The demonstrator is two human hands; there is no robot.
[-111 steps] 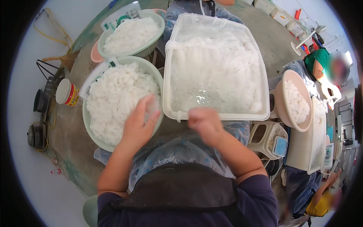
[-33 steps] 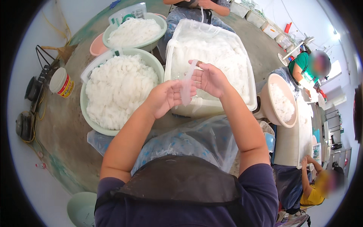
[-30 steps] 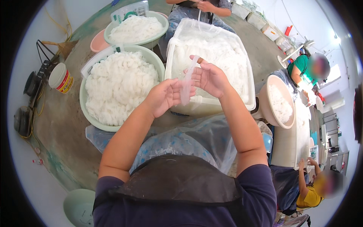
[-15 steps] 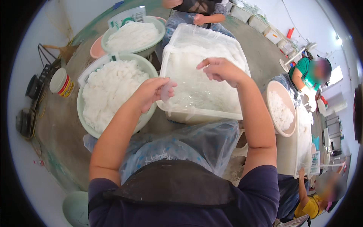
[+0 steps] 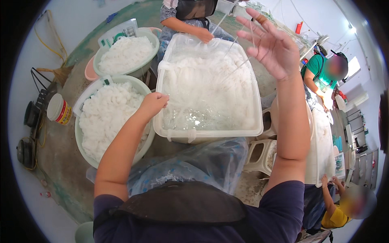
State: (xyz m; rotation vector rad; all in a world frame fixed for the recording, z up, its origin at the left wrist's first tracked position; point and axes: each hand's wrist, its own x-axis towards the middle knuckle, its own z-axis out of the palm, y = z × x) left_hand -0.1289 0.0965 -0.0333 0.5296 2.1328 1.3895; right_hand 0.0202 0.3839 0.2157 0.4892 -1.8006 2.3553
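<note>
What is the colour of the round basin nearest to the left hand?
The round basin is pale green; the head view shows this best.

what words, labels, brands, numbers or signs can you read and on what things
None clearly legible.
White tub, red-and-yellow label: too small and blurred.
Translucent plastic by the far green basin, green print: too small.
Pale panel at right, marks: too small.
Small red item, lower left: too blurred.
</note>
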